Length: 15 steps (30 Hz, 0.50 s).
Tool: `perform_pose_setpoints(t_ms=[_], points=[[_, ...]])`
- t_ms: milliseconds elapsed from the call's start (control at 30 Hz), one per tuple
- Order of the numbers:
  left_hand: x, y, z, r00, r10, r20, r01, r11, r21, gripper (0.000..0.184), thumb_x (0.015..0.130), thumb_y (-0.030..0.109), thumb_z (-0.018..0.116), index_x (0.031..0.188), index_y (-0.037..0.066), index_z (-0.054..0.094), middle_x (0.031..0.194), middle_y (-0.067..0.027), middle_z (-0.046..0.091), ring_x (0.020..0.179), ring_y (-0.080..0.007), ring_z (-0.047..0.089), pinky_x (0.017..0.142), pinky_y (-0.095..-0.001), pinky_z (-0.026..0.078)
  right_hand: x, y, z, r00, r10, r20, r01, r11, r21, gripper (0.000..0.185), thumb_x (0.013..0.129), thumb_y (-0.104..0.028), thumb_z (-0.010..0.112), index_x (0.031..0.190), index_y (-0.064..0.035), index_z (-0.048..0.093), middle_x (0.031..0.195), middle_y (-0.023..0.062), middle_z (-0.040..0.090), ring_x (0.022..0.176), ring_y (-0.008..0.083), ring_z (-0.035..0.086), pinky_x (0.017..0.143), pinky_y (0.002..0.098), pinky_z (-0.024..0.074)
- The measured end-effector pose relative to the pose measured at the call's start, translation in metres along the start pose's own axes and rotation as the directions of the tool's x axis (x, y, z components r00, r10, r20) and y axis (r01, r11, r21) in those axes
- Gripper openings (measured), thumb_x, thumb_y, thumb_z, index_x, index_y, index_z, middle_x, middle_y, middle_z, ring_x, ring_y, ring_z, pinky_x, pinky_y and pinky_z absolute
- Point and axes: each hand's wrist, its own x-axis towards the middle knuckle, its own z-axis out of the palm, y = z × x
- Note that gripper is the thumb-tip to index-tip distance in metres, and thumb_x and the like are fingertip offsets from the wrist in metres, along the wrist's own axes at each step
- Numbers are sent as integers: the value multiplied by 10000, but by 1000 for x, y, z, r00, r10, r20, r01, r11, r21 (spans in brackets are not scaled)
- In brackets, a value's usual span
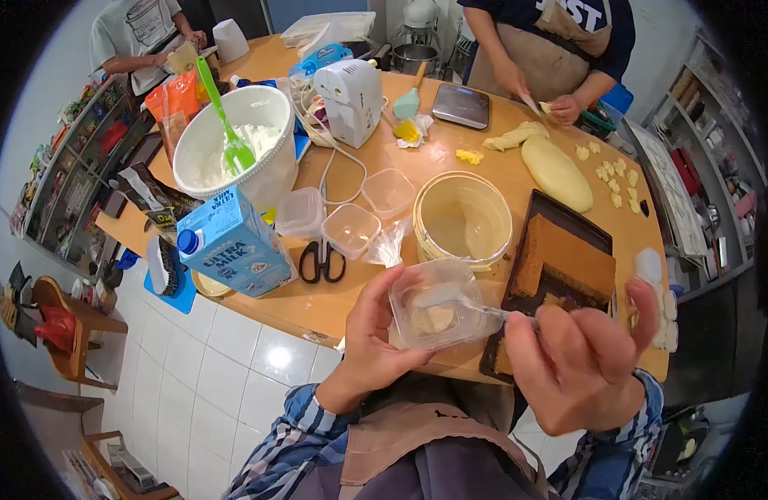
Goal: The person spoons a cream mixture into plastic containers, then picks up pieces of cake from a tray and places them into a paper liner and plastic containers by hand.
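My left hand grips a small clear plastic container by its left side, tilted above the table's front edge. Some pale material lies at the container's bottom. Pinched in my right hand is a spoon, its bowl end inside the container. Just beyond stands a large cream-coloured tub with residue on its inner wall. A dark tray with brown cake lies behind and beside my right hand. Left of the tub sit more clear containers and black-handled scissors.
A milk carton and a white bucket with a green spatula stand at left. A co-worker handles dough across the table. Another person stands back left. A scale lies behind.
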Motion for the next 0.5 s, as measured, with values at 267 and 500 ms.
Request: perform_pose_setpoints(t_ms=[267, 500], points=[[-8, -3, -3, 999, -31, -13, 31, 999, -34, 902, 642, 42, 811, 1366, 41, 273, 1318, -167, 419, 1224, -284, 444, 1019, -428, 391, -5, -6, -8, 1000, 14, 4, -14, 999, -37, 163, 637, -174, 589, 775, -102, 635, 774, 27, 540, 844, 155, 470, 844, 613, 345], [-11, -6, -3, 990, 141, -15, -138, 981, 134, 852, 637, 25, 806, 1336, 18, 318, 1321, -191, 415, 1209, -309, 467, 1020, -394, 376, -9, -3, -11, 997, -73, -14, 71, 988, -136, 164, 632, -181, 592, 778, -121, 637, 772, 13, 533, 756, 129, 477, 840, 604, 351]])
